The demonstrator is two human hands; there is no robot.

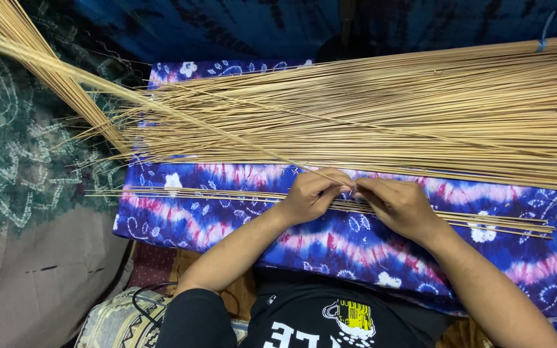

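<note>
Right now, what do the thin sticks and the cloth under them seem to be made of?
Thin sticks: probably dried plant fibre, such as palm ribs or reed; pale tan, matte, straight, very slender.
Cloth: looks like soft cotton fabric, tie-dyed blue, purple and pink with white flowers; matte, slightly wrinkled.

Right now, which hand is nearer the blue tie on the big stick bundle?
Right. The right hand sits below and left of the blue tie; the left hand is further left, beside the right.
</note>
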